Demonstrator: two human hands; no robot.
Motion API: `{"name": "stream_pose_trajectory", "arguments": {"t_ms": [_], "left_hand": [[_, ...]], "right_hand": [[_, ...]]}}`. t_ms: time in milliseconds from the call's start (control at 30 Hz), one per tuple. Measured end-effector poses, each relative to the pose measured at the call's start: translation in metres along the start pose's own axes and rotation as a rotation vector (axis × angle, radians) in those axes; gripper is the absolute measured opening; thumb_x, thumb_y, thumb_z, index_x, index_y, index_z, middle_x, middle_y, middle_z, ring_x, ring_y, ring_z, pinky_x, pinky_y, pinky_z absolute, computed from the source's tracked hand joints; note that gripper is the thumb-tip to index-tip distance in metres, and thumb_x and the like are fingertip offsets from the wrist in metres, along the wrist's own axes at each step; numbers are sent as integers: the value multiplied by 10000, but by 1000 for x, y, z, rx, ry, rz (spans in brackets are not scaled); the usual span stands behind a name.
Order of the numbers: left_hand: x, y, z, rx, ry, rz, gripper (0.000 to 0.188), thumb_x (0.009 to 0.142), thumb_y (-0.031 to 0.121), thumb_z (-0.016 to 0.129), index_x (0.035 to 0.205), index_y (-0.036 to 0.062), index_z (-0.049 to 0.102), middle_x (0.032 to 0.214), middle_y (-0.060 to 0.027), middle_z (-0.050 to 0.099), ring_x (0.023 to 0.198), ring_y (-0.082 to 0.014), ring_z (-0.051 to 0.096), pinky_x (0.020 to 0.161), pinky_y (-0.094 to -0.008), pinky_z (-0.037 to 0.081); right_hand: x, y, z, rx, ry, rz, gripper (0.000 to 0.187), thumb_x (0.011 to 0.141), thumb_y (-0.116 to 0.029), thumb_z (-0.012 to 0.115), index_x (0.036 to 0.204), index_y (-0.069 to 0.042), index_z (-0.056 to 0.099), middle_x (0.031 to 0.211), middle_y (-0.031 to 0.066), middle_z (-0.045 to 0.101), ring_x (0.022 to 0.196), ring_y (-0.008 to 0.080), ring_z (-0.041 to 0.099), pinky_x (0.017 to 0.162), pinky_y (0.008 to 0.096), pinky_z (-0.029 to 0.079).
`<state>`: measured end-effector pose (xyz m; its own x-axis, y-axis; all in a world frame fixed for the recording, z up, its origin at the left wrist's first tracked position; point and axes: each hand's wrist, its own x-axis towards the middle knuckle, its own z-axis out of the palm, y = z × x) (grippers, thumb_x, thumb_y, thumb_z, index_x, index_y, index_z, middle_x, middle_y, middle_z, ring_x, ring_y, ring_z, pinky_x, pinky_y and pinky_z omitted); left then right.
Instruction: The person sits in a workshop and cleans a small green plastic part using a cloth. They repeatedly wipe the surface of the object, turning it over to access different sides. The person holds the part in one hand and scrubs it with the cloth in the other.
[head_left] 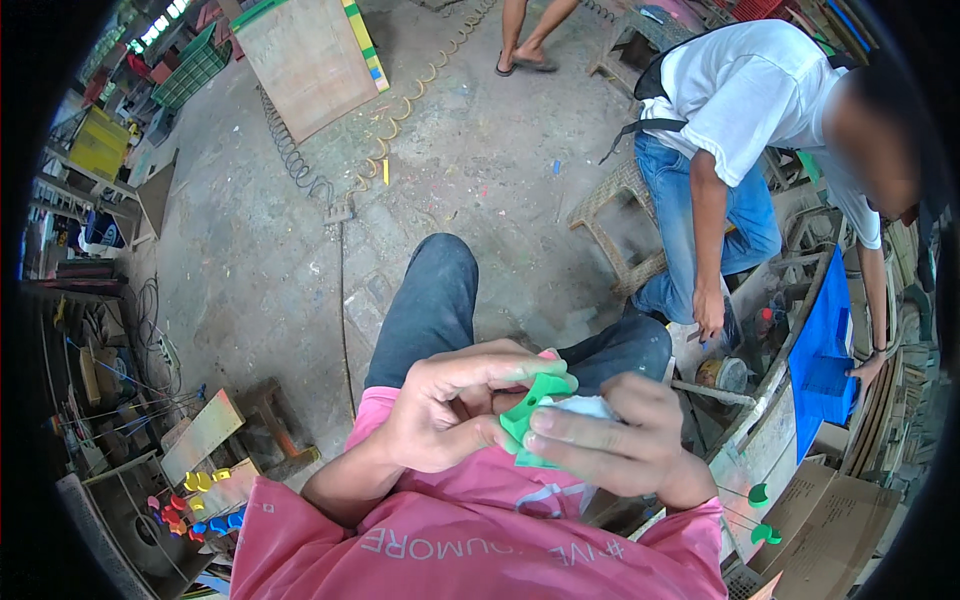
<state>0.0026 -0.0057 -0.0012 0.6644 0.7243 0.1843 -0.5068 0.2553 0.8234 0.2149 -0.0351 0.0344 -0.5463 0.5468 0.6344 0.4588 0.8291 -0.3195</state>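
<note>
In front of my pink shirt, my left hand [455, 400] pinches a small green piece [545, 388] between thumb and fingers. The piece has curved edges and a dark round hole in its face. My right hand [625, 440] grips a folded whitish cloth or paper [582, 406] and presses it against the green piece, its fingers covering part of the lower side. Which of the two the white material is, I cannot tell. Both hands are above my lap, close together.
At the right, a person in a white shirt bends over a bench with a blue panel [822, 350]. Small green pieces [758, 495] sit on wires at lower right; red, yellow and blue ones [200, 480] at lower left. A hose [343, 300] and a board [305, 70] lie ahead.
</note>
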Motion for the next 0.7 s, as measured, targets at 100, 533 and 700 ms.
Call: {"name": "stream_pose_trajectory", "arguments": {"t_ms": [100, 533, 700], "left_hand": [[0, -2, -2, 11, 1, -17, 563, 792, 31, 684, 1285, -85, 439, 1230, -161, 479, 1109, -213, 521, 877, -313, 469], [-1, -1, 0, -44, -16, 40, 518, 797, -71, 603, 1281, -104, 420, 1168, -184, 569, 1052, -204, 575, 841, -283, 473], [1, 1, 5, 75, 49, 44, 499, 791, -115, 525, 1278, -105, 418, 1141, -191, 588, 1020, -186, 586, 819, -261, 461]], "right_hand": [[-1, 15, 1, -72, 51, 57, 310, 660, -146, 682, 967, -169, 713, 1056, -39, 674, 474, 69, 340, 432, 206, 301], [-3, 7, 0, -60, 43, 46, 280, 682, -169, 674, 960, -166, 711, 1050, -26, 678, 474, 68, 339, 436, 201, 288], [0, 5, -3, -34, -24, 9, 282, 681, -147, 680, 962, -159, 708, 1083, -34, 666, 474, 64, 343, 437, 203, 296]]}}
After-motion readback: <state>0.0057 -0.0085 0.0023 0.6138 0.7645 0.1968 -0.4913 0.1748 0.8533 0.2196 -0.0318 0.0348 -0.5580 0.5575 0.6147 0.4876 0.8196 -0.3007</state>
